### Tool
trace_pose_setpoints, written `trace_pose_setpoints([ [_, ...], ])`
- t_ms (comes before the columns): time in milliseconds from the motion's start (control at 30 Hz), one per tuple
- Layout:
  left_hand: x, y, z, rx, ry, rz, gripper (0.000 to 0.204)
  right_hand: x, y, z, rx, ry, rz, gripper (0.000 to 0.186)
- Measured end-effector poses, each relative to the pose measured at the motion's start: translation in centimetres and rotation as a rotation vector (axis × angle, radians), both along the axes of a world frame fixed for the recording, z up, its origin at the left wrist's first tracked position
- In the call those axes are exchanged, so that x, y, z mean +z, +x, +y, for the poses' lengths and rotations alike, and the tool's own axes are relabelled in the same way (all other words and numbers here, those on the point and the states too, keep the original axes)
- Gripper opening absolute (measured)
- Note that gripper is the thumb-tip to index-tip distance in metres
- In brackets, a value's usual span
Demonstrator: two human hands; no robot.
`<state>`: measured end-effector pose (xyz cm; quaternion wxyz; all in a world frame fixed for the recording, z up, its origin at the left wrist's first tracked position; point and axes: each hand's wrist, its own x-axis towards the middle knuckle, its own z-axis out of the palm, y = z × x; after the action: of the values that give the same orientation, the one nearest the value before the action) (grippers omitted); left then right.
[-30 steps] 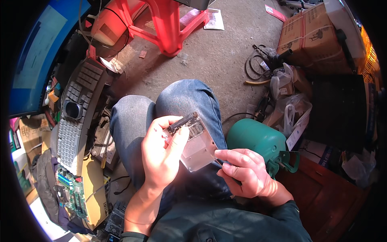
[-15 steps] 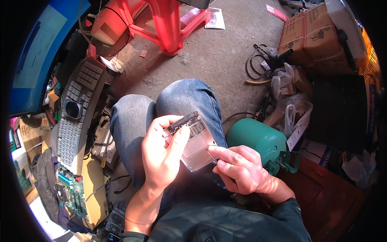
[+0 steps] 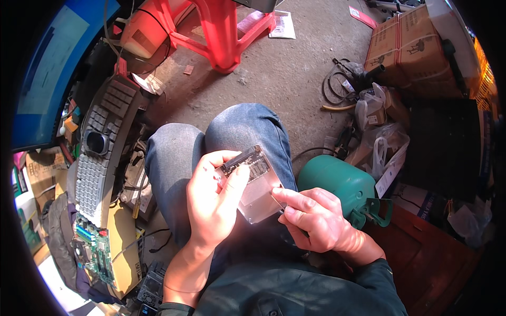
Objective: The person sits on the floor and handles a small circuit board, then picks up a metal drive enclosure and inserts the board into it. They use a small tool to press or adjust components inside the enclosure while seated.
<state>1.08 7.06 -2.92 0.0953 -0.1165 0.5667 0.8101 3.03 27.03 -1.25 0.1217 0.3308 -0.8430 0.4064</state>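
Observation:
My left hand (image 3: 213,203) grips a hard drive (image 3: 258,199) over my lap, with the thumb pressed on the dark circuit board (image 3: 252,166) at its upper end. The drive lies tilted, its bare silvery metal face turned up. At the drive's right edge, my right hand (image 3: 316,218) is closed, the index finger stretched along a thin metal piece (image 3: 281,198). That piece touches or nearly touches the drive's side; most of it is hidden by the fingers, so I cannot tell its kind.
To the left stand a monitor (image 3: 50,68), a keyboard (image 3: 89,184) and a green circuit board (image 3: 97,253). A red plastic stool (image 3: 219,39) is ahead. On the right are a green gas cylinder (image 3: 334,181), plastic bags (image 3: 387,152) and a cardboard box (image 3: 411,52).
Both hands keep the same hold on the drive. My right fingertips have shifted only very slightly at its edge.

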Motion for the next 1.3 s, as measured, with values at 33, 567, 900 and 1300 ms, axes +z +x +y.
trace_pose_setpoints([
  [33, 0.0, 0.0, 0.0, -0.002, -0.003, 0.000, 0.021, 0.0, 0.0, 0.0, -0.002, -0.002, 0.004, 0.031],
  [567, 0.2, 0.0, 0.1, -0.001, 0.003, -0.013, 0.021, 1.2, -0.3, 0.6, 0.029, -0.016, -0.126, 0.040],
  [900, 0.4, -0.1, 0.1, -0.010, 0.000, -0.004, 0.021, 2.7, -2.1, 0.4, 0.022, 0.115, -0.225, 0.029],
  [1300, 0.4, -0.2, 0.2, -0.011, -0.033, 0.001, 0.021, 2.2, -3.0, -0.6, 0.031, 0.237, -0.234, 0.030],
])
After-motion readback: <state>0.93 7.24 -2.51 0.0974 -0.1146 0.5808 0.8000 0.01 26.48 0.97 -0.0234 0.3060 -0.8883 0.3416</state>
